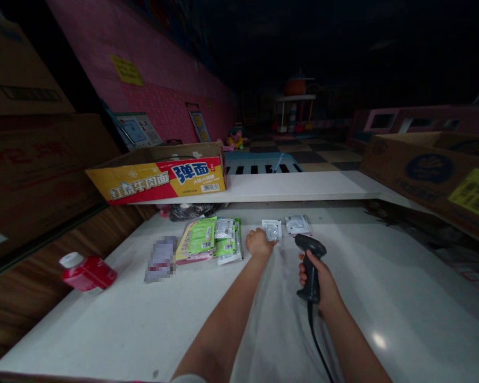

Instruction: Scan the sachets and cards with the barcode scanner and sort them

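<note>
My right hand (pixel 321 279) is wrapped round the handle of a black barcode scanner (pixel 311 246), its head tilted up and to the left and its cord running down toward me. Left of it, my left hand (pixel 260 242) has its fingers curled in, with the thumb against the lower edge of a small silver-white packet (pixel 272 229). A second silver-white packet (pixel 297 224) lies flat, just beyond the scanner. Several green and yellow packets (pixel 201 238) lie overlapping on the white counter (pixel 135 330), left of my left hand, with another silver packet (pixel 224 227) on top.
A red bottle (pixel 88 272) with a white cap lies at the left, near a blurred grey flat item (pixel 160 259). Across the back runs a raised white ledge (pixel 295 186), with an open noodle carton (pixel 167 173) at its left and a brown carton (pixel 427 170) at its right.
</note>
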A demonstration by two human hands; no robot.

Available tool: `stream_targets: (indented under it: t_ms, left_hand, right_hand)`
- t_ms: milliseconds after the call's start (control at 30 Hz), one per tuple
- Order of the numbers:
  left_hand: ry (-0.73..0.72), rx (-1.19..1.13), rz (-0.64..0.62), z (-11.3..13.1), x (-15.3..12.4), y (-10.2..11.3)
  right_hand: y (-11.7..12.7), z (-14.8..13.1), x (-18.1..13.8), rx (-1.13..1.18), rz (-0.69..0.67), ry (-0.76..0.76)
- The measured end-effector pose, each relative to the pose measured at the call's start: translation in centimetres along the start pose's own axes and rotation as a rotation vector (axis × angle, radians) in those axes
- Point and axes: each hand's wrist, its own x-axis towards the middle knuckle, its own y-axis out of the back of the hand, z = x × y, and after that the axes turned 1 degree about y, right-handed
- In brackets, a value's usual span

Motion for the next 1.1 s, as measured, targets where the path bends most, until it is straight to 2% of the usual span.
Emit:
stream_targets:
  t_ms: [67, 233, 400, 600, 767, 900, 1100]
  left_hand:
    - [-0.037, -0.123, 0.017, -1.5, -1.3, 0.2]
    - [-0.216, -0.609, 0.087, -5.2, -3.8, -0.4]
    - [-0.171, -0.972, 0.019, -6.7, -3.7, -1.5]
    - [-0.278, -0.852, 0.149, -6.8, -3.6, -1.4]
    - [-0.262, -0.8, 0.132, -6.7, -3.9, -1.1]
    - [-0.261, -0.799, 0.146, -6.6, -3.8, -1.4]
    - [-0.287, -0.774, 0.166, -6.6, -3.9, -1.3]
  right_hand:
    - [0.1, 0.0, -0.1, 0.002, -0.011, 0.006]
    - [0.2, 0.4, -0.2, -0.026, -0.025, 0.039]
    - [-0.1, 0.7, -0.9, -0.167, -0.087, 0.063]
    - [-0.7, -0.4, -3.9, -0.586, -0.187, 0.165]
    - [0.1, -1.5, -6.6, -0.899, -0.326, 0.237]
    - [0.8, -1.6, -7.6, -0.976, -0.345, 0.249]
    - [1.0, -1.6, -8.1, -0.962, -0.332, 0.201]
